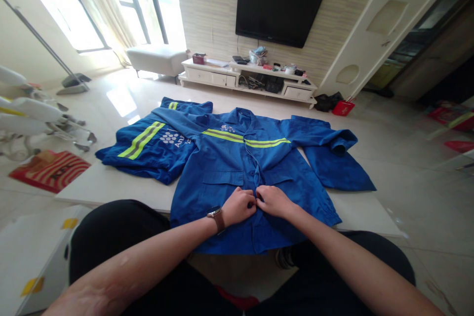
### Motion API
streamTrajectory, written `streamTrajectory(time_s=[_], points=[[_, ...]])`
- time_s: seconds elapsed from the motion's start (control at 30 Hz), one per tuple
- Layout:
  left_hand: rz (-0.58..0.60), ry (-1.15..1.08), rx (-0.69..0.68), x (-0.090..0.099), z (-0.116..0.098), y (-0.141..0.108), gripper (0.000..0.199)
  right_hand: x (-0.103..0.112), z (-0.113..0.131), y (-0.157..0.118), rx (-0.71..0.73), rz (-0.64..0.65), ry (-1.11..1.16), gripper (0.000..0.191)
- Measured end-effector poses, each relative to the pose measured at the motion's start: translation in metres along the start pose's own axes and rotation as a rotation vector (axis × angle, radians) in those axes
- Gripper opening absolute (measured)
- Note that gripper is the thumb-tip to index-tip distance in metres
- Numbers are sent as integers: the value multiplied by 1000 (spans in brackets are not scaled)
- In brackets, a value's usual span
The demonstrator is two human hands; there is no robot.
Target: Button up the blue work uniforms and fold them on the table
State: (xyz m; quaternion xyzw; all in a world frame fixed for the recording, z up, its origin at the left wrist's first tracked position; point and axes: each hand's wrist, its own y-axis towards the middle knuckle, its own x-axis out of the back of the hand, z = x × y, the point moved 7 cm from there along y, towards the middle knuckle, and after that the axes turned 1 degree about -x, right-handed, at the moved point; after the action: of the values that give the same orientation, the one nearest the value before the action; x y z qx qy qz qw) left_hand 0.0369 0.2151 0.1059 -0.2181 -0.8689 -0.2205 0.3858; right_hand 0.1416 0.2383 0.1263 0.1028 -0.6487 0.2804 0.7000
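Note:
A blue work jacket with a yellow-and-grey reflective stripe lies front up before me, its collar pointing away. My left hand, with a brown-strapped watch on the wrist, pinches the front placket below the chest pockets. Right beside it my right hand closes on the other side of the placket, the fingertips nearly meeting. Just above the hands a button shows on the front edge. What lies between my fingertips is hidden. Under the jacket's left sleeve lies another folded blue garment with a stripe and white lettering.
More blue cloth lies under the right sleeve on the low white table. A red striped bag and a drying rack stand left. Beyond are a white TV cabinet, a grey bench and a red box.

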Motion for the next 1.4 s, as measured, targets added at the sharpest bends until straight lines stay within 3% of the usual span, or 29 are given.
streamTrajectory(time_s=[1.4], points=[[-9, 1, -14, -1, 1, 0, 12, -1, 0, 1, 16, -22, 8, 13]])
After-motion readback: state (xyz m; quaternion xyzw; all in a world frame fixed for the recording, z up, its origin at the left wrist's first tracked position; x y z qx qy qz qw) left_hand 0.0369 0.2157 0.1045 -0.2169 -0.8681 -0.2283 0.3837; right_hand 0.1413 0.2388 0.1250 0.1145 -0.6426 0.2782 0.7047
